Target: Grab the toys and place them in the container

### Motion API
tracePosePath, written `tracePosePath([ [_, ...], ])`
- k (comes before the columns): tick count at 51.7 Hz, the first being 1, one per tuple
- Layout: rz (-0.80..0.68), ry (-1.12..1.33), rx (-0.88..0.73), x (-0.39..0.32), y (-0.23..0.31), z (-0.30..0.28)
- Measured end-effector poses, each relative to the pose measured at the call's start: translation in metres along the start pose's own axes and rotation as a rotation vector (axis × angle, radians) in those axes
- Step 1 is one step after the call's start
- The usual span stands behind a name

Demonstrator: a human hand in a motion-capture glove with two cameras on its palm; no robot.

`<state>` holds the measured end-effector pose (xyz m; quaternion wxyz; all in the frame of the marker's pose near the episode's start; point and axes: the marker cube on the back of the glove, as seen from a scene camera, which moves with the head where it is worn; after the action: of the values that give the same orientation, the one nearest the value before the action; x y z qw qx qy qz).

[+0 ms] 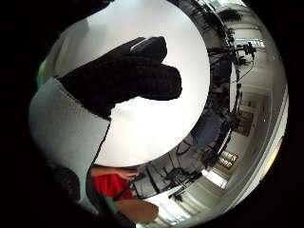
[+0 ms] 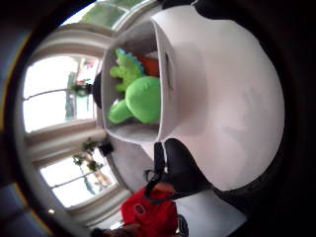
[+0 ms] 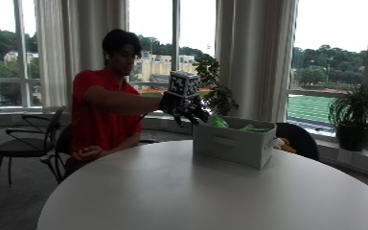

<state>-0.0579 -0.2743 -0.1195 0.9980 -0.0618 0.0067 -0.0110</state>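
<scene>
The gloved right hand [image 3: 185,109] hung in the air just beside the near rim of the bin [image 3: 234,143], fingers [image 1: 137,78] loosely curled and holding nothing. Below and ahead of it, green toys [image 2: 138,96] lay inside the bin, an orange one [image 2: 150,64] behind them. The bin stood on the round white table [image 3: 171,191]. Beyond the hand stood a potted plant [image 3: 217,91]; a second plant [image 3: 356,115] sat on the sill well off. The bare hand [image 3: 87,153] rested in the person's lap.
</scene>
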Motion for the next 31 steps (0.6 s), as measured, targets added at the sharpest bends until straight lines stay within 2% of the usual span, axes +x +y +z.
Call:
tracePosePath([
  [13, 0.057, -0.036, -0.01, 0.055, 0.035, 0.046],
  [19, 0.048, -0.048, 0.015, 0.052, 0.063, 0.063],
  [26, 0.08, -0.057, 0.054, 0.059, 0.076, 0.07],
  [31, 0.089, -0.077, 0.023, 0.09, 0.074, 0.068],
])
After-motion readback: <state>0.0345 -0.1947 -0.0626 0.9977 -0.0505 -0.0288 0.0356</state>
